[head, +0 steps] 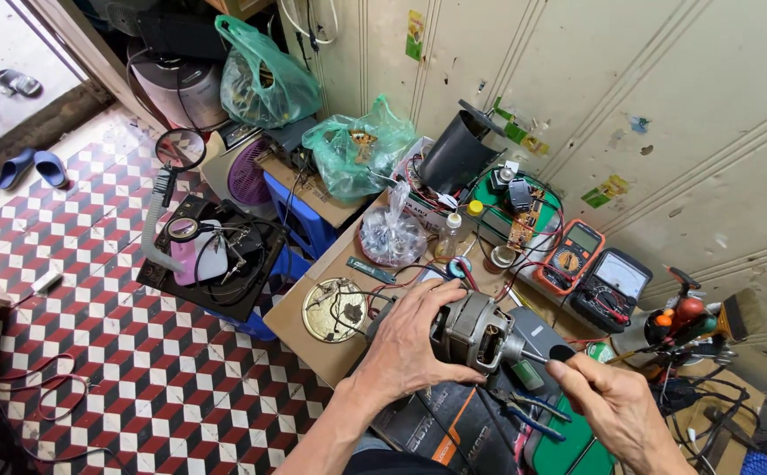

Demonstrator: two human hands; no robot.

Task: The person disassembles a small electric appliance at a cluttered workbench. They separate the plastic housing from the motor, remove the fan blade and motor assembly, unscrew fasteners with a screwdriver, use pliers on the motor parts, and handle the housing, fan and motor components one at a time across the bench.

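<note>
Motor (pixel 471 332) sits on the cluttered workbench (pixel 313 339), just below the orange multimeter (pixel 570 257), shaft end pointing right. Left hand (pixel 410 339) is clamped over its left side, fingers wrapped around the housing. Right hand (pixel 608 400) pinches a black-handled tool (pixel 549 354) right at the shaft tip, in line with the motor's long axis, so it's the one nearer the shaft.

The motor (pixel 474 332) is grey metal. The floor (pixel 120 352) shows a red, white and black cube pattern. One meter (pixel 572 256) is orange, the meter beside it (pixel 612 286) black. Two bags (pixel 265 75) are translucent green. The slippers (pixel 33 166) are blue.
</note>
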